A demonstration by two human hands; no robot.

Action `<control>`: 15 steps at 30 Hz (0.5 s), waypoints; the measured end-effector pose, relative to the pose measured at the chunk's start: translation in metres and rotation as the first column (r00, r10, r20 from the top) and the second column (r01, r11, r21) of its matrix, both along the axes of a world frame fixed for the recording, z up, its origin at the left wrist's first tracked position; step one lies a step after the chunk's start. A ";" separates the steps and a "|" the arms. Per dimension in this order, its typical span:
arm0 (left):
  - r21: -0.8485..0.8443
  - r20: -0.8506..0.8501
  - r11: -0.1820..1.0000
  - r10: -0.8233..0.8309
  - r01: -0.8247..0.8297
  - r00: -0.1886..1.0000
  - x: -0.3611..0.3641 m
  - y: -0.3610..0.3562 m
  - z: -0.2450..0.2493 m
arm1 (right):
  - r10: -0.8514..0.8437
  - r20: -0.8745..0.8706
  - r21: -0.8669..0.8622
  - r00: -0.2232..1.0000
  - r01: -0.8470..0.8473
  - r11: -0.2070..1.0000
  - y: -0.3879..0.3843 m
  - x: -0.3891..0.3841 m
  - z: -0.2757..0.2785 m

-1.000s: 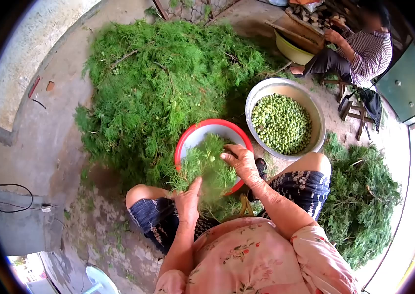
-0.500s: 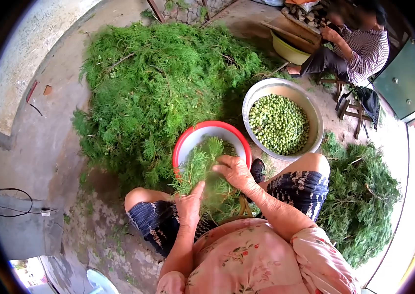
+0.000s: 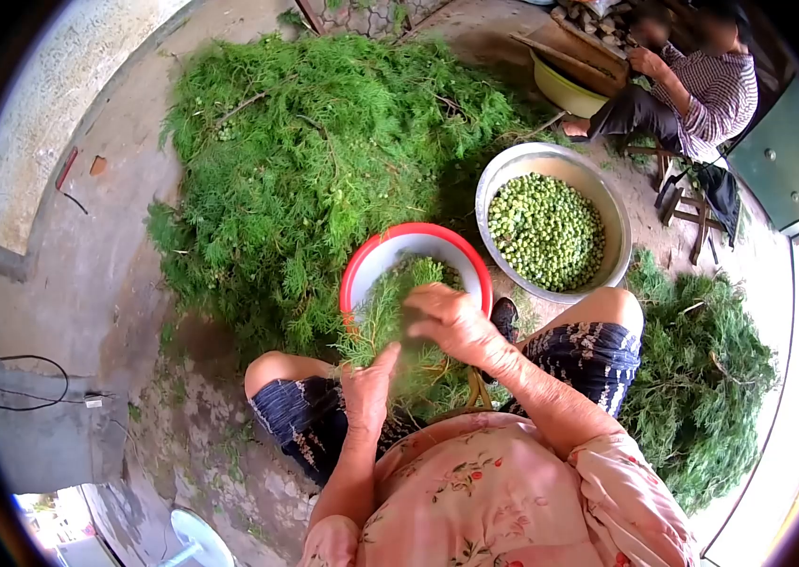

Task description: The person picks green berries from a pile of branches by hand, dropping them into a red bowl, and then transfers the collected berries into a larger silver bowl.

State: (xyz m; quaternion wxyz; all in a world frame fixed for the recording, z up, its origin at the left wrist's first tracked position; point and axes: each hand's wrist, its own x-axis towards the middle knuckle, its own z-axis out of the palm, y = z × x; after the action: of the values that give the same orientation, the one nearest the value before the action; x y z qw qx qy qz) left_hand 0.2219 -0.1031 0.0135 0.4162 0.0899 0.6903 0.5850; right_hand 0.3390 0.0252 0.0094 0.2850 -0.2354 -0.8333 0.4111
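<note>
My left hand (image 3: 366, 395) is closed around the stem of a leafy evergreen sprig (image 3: 382, 317), held above the near part of a red-rimmed basin (image 3: 418, 230). At the sprig's right side is my right hand (image 3: 456, 326), its fingers curled in and smeared by motion; what they pinch, if anything, is hidden. Small green cones lie in the red-rimmed basin, partly covered by the sprig. More cut greenery (image 3: 433, 378) sits between my knees, below my hands.
A large metal basin (image 3: 619, 241) of green cones stands at the right. Beyond the hands spreads a big heap of evergreen branches (image 3: 296, 170), with another pile (image 3: 702, 378) at the right. A seated person (image 3: 716, 94) works at the far right near a yellow tub (image 3: 560, 90).
My right hand has shifted slightly up, its fingers now more curled and blurred. My left hand keeps its hold on the sprig. The whole view has shifted a little.
</note>
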 end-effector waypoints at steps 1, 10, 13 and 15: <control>0.102 0.142 0.995 -0.001 -0.014 0.990 -0.002 -0.002 -0.008 | 0.037 0.027 -0.067 0.999 -0.035 0.997 -0.004 -0.003 0.003; -0.222 -0.387 0.924 -0.377 0.312 0.841 0.009 0.005 0.000 | 0.050 0.114 -0.285 0.992 -0.016 0.958 -0.009 0.005 -0.008; -0.168 -0.421 0.926 -0.377 0.337 0.825 0.009 0.004 -0.010 | 0.018 0.118 -0.413 0.993 0.032 0.910 -0.012 0.008 0.004; -0.164 -0.447 0.916 -0.399 0.366 0.801 0.007 0.002 -0.016 | -0.019 0.026 -0.377 0.999 0.027 0.926 -0.018 0.009 0.004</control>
State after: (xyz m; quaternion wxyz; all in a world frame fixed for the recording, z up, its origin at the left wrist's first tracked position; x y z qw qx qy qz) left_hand 0.2293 -0.1016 -0.0026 0.3482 0.3521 0.7577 0.4250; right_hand 0.3478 0.0072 0.0129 0.2300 -0.3001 -0.7389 0.5578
